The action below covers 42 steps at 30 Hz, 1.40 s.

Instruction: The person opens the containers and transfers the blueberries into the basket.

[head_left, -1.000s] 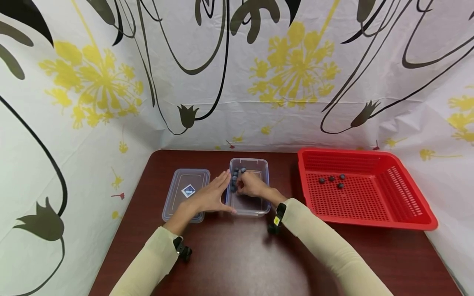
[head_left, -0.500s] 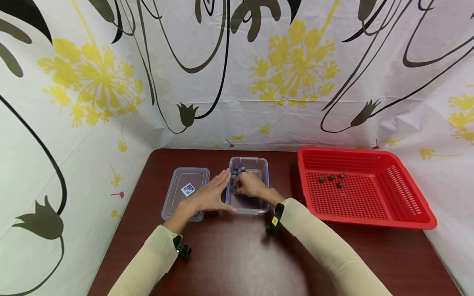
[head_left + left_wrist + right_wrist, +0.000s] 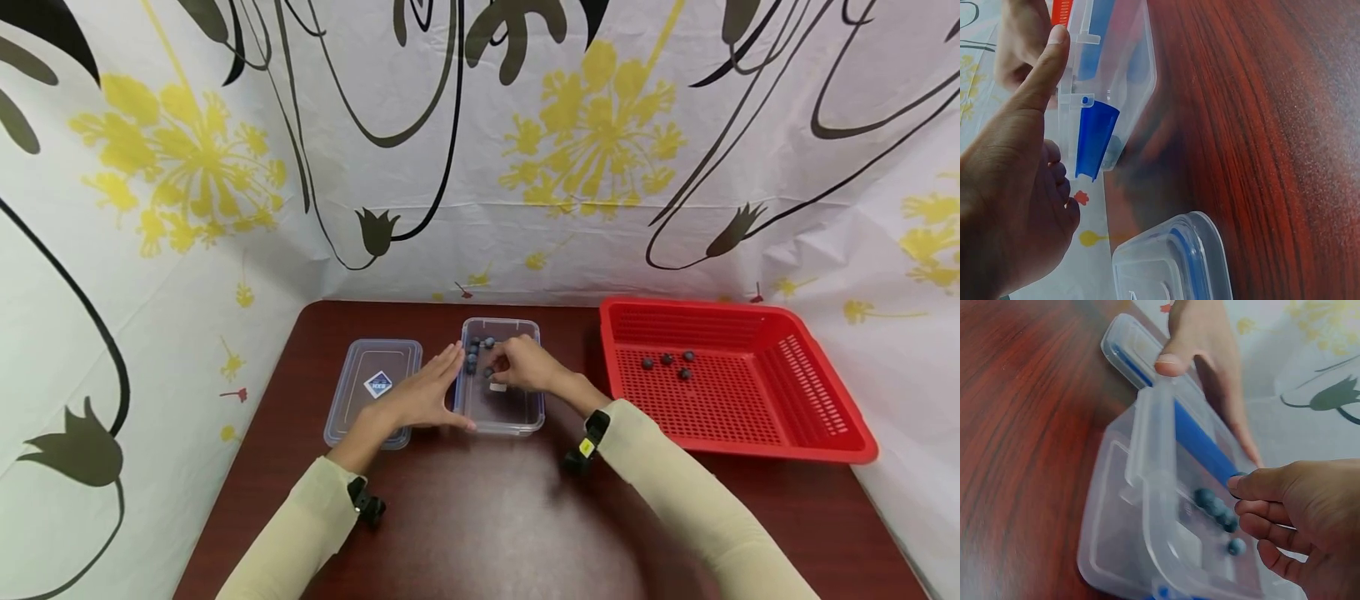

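A clear plastic container (image 3: 517,417) stands mid-table with several blueberries (image 3: 474,354) along its left inner wall. My left hand (image 3: 438,392) lies flat against the container's left side with straight fingers, its thumb at the near corner. In the right wrist view my right hand (image 3: 1254,506) hovers over the container (image 3: 1147,462) with curled fingers, and a dark sliver of a blueberry (image 3: 1237,477) shows pinched at the index tip. Loose blueberries (image 3: 1216,509) lie just below it. The container's blue clip (image 3: 1094,137) shows beside my left hand (image 3: 1016,187).
The container's clear lid (image 3: 372,387) lies flat to the left, partly under my left wrist. A red mesh basket (image 3: 735,450) at the right holds several blueberries (image 3: 667,362). Patterned cloth walls close in the dark red table (image 3: 487,517) on three sides.
My right hand has drawn back to the right and lifted off the blueberry cluster, fingers still curled. My left hand and the container have stayed put.
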Motion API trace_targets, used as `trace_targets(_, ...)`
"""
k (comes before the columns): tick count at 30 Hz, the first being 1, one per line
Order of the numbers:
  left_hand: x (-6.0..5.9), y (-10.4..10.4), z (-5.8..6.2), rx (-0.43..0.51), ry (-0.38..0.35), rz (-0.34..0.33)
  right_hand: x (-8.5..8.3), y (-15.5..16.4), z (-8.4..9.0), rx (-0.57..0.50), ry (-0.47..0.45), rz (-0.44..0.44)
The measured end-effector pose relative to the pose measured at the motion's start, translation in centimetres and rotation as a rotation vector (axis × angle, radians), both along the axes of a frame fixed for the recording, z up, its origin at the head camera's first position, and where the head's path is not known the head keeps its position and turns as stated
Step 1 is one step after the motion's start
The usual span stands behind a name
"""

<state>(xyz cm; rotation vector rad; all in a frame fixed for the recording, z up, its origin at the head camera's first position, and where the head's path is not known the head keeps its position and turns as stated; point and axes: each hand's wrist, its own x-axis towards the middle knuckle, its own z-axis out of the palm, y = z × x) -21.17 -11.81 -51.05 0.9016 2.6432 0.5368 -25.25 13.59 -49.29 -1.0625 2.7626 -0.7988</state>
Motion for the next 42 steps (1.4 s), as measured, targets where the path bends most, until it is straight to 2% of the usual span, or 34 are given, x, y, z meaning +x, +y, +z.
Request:
trace_targets(6,0.0,-0.1,0.0,-0.002,0.000,-0.004,0.4,2.7,2.4,-0.018,0.059,0.012)
trace_targets(12,0.0,-0.2,0.2,0.016,0.009,-0.007,1.2,5.9,4.8,0.018,0.108,0.000)
trace_targets(16,-0.1,-0.1,0.1,0.007,-0.001,-0.007,1.8,8.6,6.0,0.035,0.136,-0.006)
trace_targets(20,-0.1,0.0,0.1,0.002,-0.005,-0.006,2.4,11.9,6.6,0.046,0.126,-0.022)
trace_targets(26,-0.1,0.0,0.1,-0.001,-0.001,-0.007,2.6,17.5,6.6,0.089,0.143,-0.051)
trace_targets(30,-0.1,0.0,0.1,-0.006,0.006,-0.005,2.4,20.8,6.4,0.126,0.115,-0.078)
trace_targets(36,0.1,-0.2,0.0,-0.004,0.011,-0.003,1.6,24.8,5.4,0.181,0.017,-0.120)
trace_targets(42,0.1,-0.1,-0.1,-0.003,0.001,-0.004,0.5,27.6,3.8,0.214,-0.109,-0.162)
